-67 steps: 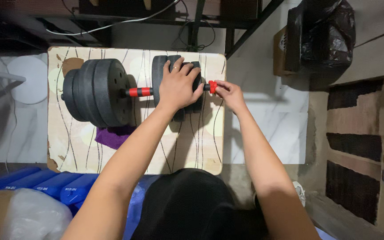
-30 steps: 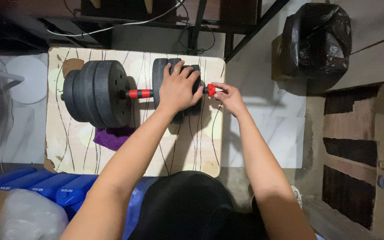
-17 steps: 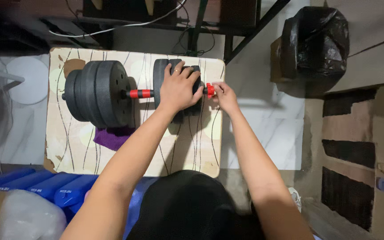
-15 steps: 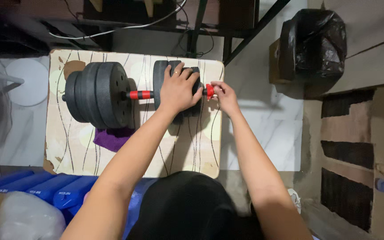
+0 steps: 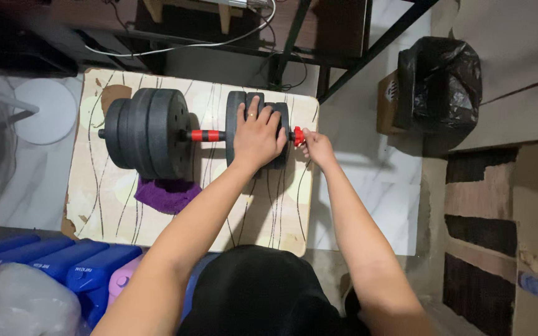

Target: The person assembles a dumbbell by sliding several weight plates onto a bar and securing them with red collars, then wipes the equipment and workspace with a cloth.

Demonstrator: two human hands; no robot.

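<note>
A black dumbbell lies across a pale patterned board (image 5: 281,211) on the floor. Its left stack of weight plates (image 5: 147,134) stands on edge, joined by a red and black handle (image 5: 205,135) to the right stack of plates (image 5: 238,112). My left hand (image 5: 258,134) presses flat on top of the right plates, fingers spread over them. My right hand (image 5: 316,146) pinches the red collar nut (image 5: 296,135) at the bar's right end.
A purple cloth (image 5: 166,194) lies under the left plates. A black bin bag (image 5: 437,81) sits at the right, a white fan base (image 5: 35,112) at the left, blue cases (image 5: 57,264) near my knees, and a black metal rack (image 5: 294,43) behind the board.
Both hands stay on the right plates and the red nut; my right fingers shift slightly around the nut. The view has drifted a little.
</note>
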